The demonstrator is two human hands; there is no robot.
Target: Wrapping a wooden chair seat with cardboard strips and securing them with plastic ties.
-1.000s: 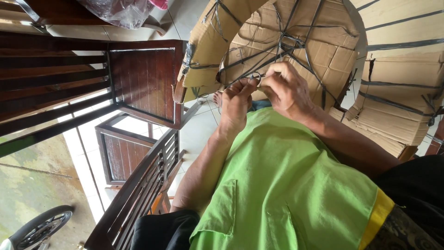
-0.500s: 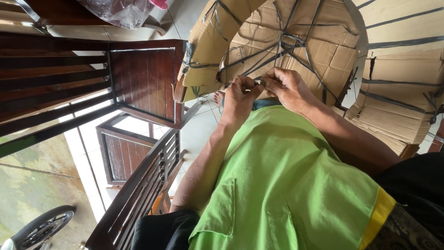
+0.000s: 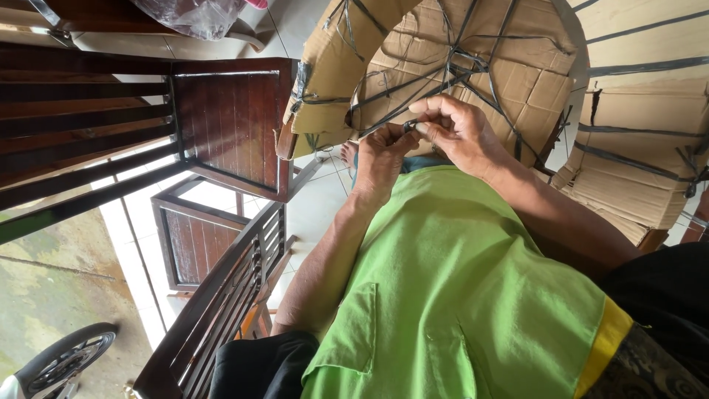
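My left hand (image 3: 380, 157) and my right hand (image 3: 459, 127) meet in front of a cardboard-wrapped bundle (image 3: 509, 70) bound with black plastic straps (image 3: 413, 85). Both hands pinch the same small dark strap end (image 3: 410, 125) between thumb and fingers. My fingertips touch each other just above my green shirt (image 3: 458, 295). What lies under the cardboard is hidden.
Another strapped cardboard package (image 3: 642, 148) sits to the right. Dark wooden chairs (image 3: 221, 125) stand at the left on white floor tiles (image 3: 310, 214). A bicycle wheel (image 3: 63, 358) shows at the lower left, a plastic bag (image 3: 196, 15) at the top.
My hands have drawn closer together and shifted slightly along the bundle; both now pinch the strap end between the fingertips.
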